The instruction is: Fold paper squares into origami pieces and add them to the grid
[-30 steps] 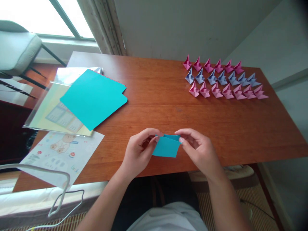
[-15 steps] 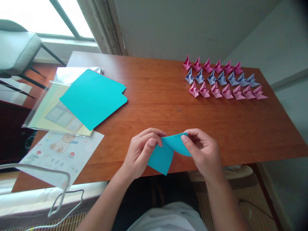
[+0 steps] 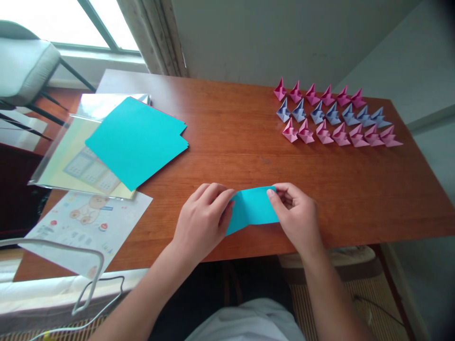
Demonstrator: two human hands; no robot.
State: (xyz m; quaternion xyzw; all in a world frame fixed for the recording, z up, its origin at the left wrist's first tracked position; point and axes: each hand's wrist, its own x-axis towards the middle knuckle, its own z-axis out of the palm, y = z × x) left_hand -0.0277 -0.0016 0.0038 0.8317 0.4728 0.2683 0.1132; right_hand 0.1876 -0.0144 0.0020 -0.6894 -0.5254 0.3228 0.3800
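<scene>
I have both hands on one small turquoise paper [image 3: 259, 206], held above the counter's [image 3: 227, 147] near edge, in front of the torso. My left hand [image 3: 204, 215] grasps its left end, though the fingers hide most of that grip; my right hand [image 3: 296, 213] pinches the upper right corner, thumb on top. I can see a bend across the paper between them. I can't tell whether it touches the wood.

Over on my left lies a stack of larger turquoise sheets [image 3: 137, 142], overlapping a clear plastic packet [image 3: 53, 163]; a bear-printed sheet [image 3: 117, 218] is nearer me. Far right, I count three rows of folded paper figures [image 3: 333, 114]: magenta, lavender, pink.
</scene>
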